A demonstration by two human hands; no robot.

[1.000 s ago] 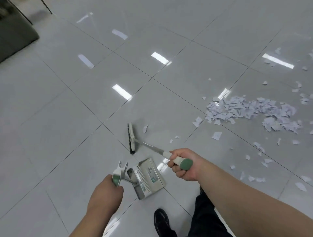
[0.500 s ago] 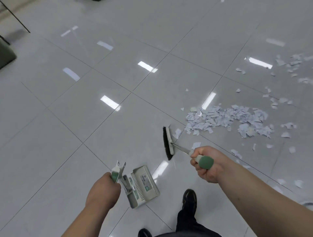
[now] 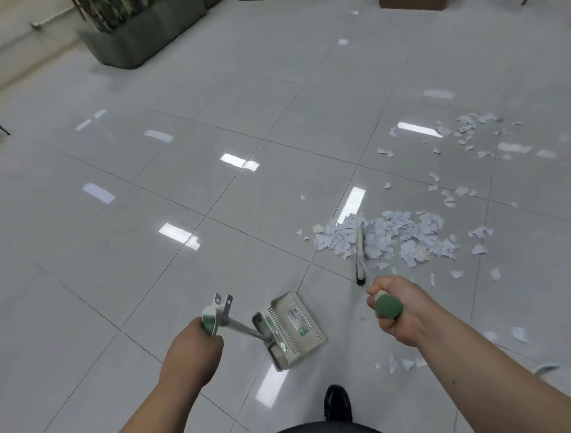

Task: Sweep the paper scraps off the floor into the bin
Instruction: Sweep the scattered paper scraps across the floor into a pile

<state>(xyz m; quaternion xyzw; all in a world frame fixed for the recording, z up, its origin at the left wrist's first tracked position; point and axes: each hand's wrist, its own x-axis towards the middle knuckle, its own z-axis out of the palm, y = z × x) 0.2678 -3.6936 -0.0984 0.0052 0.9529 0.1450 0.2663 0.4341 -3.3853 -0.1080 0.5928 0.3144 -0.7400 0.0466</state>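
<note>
A heap of white paper scraps (image 3: 398,236) lies on the grey tiled floor (image 3: 216,191) to the right, with loose scraps (image 3: 472,129) scattered farther back and more near my right arm. My right hand (image 3: 398,312) grips the green end of the broom handle; the broom head (image 3: 360,255) stands in the left part of the heap. My left hand (image 3: 193,349) grips the green handle of the beige dustpan (image 3: 289,329), which sits on the floor in front of me, left of the broom.
A dark planter box (image 3: 142,34) with foliage stands at the back left by the wall. A brown object (image 3: 411,3) shows at the top edge. My black shoe (image 3: 338,401) is on the floor below the dustpan.
The broom head has swung right, from bare floor left of the scraps into the heap. The dustpan and my left hand have followed to the right, and the view has turned toward the scraps.
</note>
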